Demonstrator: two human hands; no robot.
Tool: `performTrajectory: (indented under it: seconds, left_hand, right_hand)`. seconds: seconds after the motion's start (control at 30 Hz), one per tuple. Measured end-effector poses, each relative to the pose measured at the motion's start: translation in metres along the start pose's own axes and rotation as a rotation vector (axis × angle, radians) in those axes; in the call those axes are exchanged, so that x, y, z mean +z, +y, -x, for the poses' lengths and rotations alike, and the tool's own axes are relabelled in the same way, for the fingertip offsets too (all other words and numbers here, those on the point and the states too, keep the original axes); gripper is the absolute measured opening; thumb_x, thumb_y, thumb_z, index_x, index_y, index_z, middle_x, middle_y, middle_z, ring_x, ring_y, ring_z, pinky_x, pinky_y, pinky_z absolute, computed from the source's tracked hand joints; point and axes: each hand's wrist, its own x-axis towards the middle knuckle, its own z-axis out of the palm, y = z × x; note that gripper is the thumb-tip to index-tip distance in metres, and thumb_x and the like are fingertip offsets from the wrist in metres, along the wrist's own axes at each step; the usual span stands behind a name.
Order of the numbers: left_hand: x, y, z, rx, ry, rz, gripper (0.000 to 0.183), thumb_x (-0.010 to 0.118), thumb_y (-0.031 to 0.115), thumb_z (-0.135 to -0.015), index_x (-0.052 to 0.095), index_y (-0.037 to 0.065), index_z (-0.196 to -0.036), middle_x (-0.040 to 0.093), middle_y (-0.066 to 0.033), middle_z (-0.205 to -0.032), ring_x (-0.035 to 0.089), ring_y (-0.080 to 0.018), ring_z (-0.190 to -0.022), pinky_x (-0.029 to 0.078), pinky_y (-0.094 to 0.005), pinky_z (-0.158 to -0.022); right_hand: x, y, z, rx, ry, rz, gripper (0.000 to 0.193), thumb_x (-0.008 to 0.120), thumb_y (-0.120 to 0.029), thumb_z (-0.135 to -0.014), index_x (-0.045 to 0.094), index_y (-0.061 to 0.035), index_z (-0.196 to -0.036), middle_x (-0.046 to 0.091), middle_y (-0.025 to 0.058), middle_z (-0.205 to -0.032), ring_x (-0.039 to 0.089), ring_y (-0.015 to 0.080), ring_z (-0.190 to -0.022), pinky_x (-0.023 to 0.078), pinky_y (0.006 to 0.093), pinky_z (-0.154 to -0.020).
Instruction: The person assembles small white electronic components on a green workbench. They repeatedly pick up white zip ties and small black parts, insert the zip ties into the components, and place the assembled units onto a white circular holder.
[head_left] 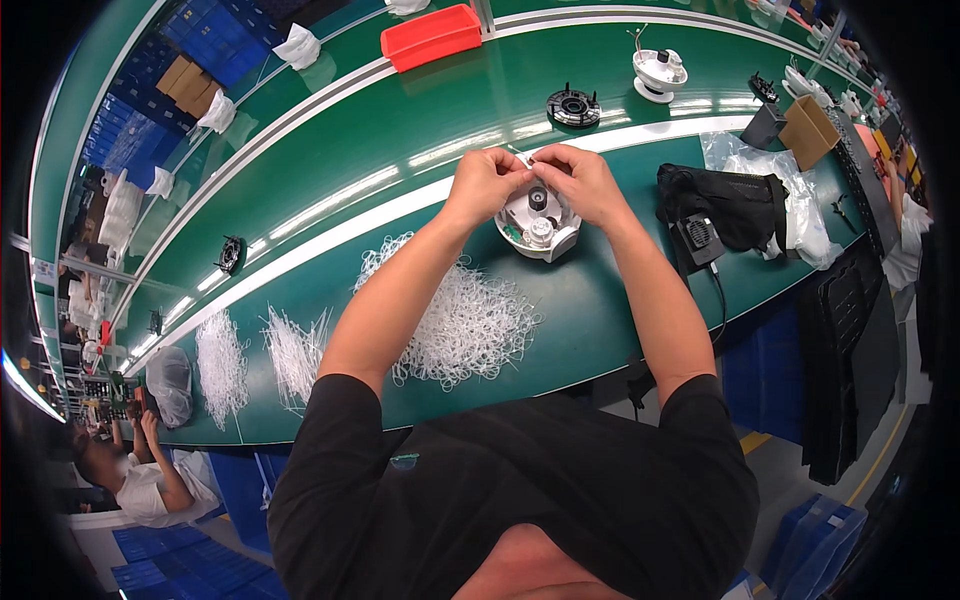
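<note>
Desk [590, 310] in dark green is spread widely, with blue crates [225, 40] stacked beyond at upper left. At centre-left, white looped cords [460, 330] are heaped. Beyond them, the left hand [490, 180] and right hand [580, 182] are held close together over an open, round white housing [563, 241]. By both hands' narrowly pinched fingertips, a slim white piece [523, 157] is gripped.

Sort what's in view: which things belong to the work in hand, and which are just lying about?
Work in hand:
white round housing, left hand and right hand at its far edge
probably the large pile of white strands nearby

Apparently just lying about:
black fabric bag
black device with a cable
cardboard box
red tray
</note>
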Motion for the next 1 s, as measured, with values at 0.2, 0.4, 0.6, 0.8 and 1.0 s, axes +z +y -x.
performTrajectory:
  seconds: [0.2, 0.4, 0.6, 0.8, 1.0]
  left_hand:
    - [0.011, -0.004, 0.005, 0.391, 0.091, -0.458, 0.006, 0.072, 0.009, -0.081, 0.072, 0.005, -0.086, 0.068, -0.0089, -0.085, 0.066, -0.0260, -0.082, 0.053, -0.0387, -0.074]
    - [0.016, 0.000, 0.010, 0.477, 0.080, -0.607, 0.009, 0.069, 0.001, -0.076, 0.070, 0.003, -0.085, 0.065, -0.0125, -0.085, 0.063, -0.0329, -0.089, 0.050, -0.0422, -0.078]
    - [0.015, -0.004, 0.010, 0.434, 0.104, -0.540, 0.008, 0.071, 0.003, -0.077, 0.068, 0.001, -0.083, 0.066, -0.0137, -0.085, 0.064, -0.0339, -0.084, 0.051, -0.0427, -0.075]
    - [0.017, -0.006, 0.010, 0.371, 0.105, -0.553, 0.007, 0.071, 0.008, -0.081, 0.066, 0.002, -0.082, 0.065, -0.0145, -0.087, 0.063, -0.0346, -0.088, 0.050, -0.0454, -0.077]
    - [0.014, 0.002, 0.008, 0.286, 0.129, -0.490, 0.009, 0.071, 0.008, -0.082, 0.064, 0.002, -0.082, 0.063, -0.0140, -0.087, 0.063, -0.0344, -0.085, 0.049, -0.0447, -0.075]
  right_hand:
    - [0.001, 0.018, -0.007, 0.123, 0.170, -0.346, 0.016, 0.065, -0.015, -0.096, 0.068, 0.0001, -0.099, 0.066, 0.0041, -0.092, 0.059, 0.0110, -0.088, 0.048, 0.0265, -0.081]
    - [-0.016, 0.035, 0.000, 0.244, 0.069, -0.447, 0.023, 0.055, -0.022, -0.102, 0.064, -0.0010, -0.099, 0.067, 0.0039, -0.086, 0.059, 0.0121, -0.086, 0.047, 0.0292, -0.080]
    - [-0.015, 0.006, 0.013, -0.112, -0.081, 0.285, 0.020, 0.065, -0.021, -0.092, 0.065, -0.0025, -0.099, 0.067, 0.0128, -0.084, 0.063, 0.0289, -0.076, 0.049, 0.0412, -0.070]
    - [-0.017, 0.007, 0.010, -0.221, -0.117, 0.482, 0.017, 0.070, -0.018, -0.083, 0.068, -0.0047, -0.094, 0.066, 0.0124, -0.082, 0.064, 0.0336, -0.083, 0.050, 0.0442, -0.074]
    - [-0.031, -0.010, 0.012, -0.193, -0.223, 0.663, 0.014, 0.069, -0.016, -0.083, 0.070, -0.0067, -0.093, 0.064, 0.0117, -0.093, 0.063, 0.0321, -0.093, 0.050, 0.0439, -0.081]
